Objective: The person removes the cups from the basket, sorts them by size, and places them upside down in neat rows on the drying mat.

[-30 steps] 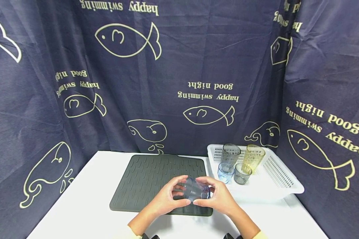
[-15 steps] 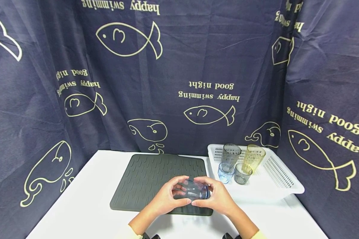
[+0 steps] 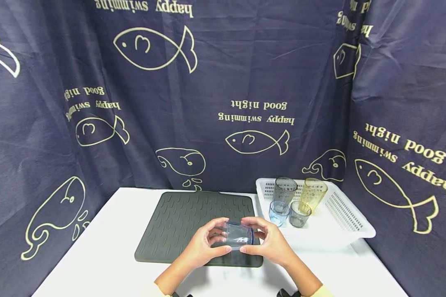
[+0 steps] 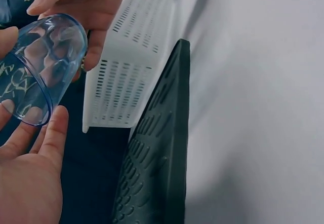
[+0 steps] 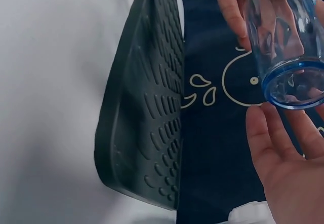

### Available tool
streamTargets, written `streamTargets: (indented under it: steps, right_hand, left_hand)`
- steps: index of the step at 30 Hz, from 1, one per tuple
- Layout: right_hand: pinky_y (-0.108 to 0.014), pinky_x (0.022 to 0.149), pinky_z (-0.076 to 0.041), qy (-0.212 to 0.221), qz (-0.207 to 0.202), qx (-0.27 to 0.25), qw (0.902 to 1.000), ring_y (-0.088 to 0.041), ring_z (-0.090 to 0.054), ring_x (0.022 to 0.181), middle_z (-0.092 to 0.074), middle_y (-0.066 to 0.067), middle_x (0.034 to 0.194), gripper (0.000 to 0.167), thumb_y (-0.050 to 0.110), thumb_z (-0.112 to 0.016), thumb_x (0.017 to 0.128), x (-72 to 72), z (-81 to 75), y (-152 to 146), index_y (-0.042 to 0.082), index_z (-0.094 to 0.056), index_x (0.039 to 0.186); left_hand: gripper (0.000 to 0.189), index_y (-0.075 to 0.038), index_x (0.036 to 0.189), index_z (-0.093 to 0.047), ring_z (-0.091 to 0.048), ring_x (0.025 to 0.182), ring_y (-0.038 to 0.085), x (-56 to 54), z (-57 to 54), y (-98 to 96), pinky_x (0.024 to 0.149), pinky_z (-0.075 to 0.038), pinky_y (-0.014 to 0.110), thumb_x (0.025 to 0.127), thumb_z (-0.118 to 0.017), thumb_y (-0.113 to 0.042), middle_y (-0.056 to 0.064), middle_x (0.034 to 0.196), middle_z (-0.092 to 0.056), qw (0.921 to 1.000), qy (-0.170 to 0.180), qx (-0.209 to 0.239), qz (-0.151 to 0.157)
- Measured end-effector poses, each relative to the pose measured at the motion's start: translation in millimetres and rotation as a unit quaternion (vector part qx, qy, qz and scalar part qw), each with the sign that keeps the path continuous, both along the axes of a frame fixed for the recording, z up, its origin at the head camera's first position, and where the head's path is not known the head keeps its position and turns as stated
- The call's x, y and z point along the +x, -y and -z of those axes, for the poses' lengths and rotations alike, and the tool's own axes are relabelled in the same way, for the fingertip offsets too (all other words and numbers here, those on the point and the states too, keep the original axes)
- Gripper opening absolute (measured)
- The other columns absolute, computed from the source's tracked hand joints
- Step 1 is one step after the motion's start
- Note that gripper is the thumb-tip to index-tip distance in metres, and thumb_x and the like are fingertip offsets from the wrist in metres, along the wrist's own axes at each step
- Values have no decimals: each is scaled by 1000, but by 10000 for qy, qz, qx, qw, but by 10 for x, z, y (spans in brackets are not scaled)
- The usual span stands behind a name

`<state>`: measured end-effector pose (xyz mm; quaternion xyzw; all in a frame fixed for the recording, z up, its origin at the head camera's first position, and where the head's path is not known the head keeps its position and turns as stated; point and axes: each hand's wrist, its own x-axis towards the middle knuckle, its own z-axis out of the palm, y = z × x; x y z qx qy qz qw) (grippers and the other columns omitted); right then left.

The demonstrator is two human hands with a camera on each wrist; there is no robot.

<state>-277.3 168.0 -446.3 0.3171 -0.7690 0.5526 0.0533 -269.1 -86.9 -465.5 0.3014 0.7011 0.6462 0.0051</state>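
Observation:
A clear blue-tinted drinking glass (image 3: 238, 236) lies on its side in the air between both hands, over the near right part of the dark mat in the head view. My left hand (image 3: 203, 244) holds its mouth end, fingertips at the rim of the glass (image 4: 49, 100) in the left wrist view. My right hand (image 3: 270, 242) holds the other end, fingers curved around the thick blue base (image 5: 293, 82) in the right wrist view. The thumbs come near each other below the glass. Some fingers show through its clear wall.
A dark grey ridged drying mat (image 3: 186, 225) lies on the white table (image 3: 107, 251). Right of it stands a white perforated basket (image 3: 351, 206) with a tall grey glass (image 3: 284, 190), a tall yellow glass (image 3: 314, 194), a short blue glass (image 3: 278, 213) and a short grey glass (image 3: 299, 215). A patterned curtain surrounds the table.
The glass has turned a little between the hands and shifted slightly left, its base now farther from the right palm. Both hands stay around it in nearly the same place.

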Motion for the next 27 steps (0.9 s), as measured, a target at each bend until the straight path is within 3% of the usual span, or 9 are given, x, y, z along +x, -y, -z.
streamTargets:
  steps: [6,10,19,27]
  right_hand:
    - [-29,92,-60,223,-328,-402,9984,-15,-68,111,-66,-21,129,64,4,-89,76,-14,65,-3,0,-60,133]
    - [-30,93,-60,320,-462,-567,9968,-13,-68,111,-64,-26,130,63,2,-88,77,-1,96,8,-3,-60,133]
    - [-32,92,-61,737,-593,-811,9922,-11,-71,106,-60,-32,132,64,0,-87,77,52,102,69,-4,-59,134]
    - [-32,88,-63,872,-746,-1108,9872,-12,-71,106,-57,-37,132,65,-3,-85,78,36,153,131,-16,-53,133]
  left_hand:
    - [72,-3,148,-46,-62,116,17,31,36,54,101,-55,23,85,-80,-3,24,142,-51,9995,-26,279,129]
    - [72,-5,147,-46,-63,117,19,45,62,77,101,-55,24,84,-80,-1,26,142,-51,9991,-40,376,173]
    - [74,3,147,-44,-63,118,21,66,91,97,102,-55,25,83,-80,1,29,141,-50,9985,-87,488,239]
    - [75,-4,149,-43,-62,119,14,80,89,141,103,-54,24,84,-80,0,28,144,-48,9987,20,435,249]
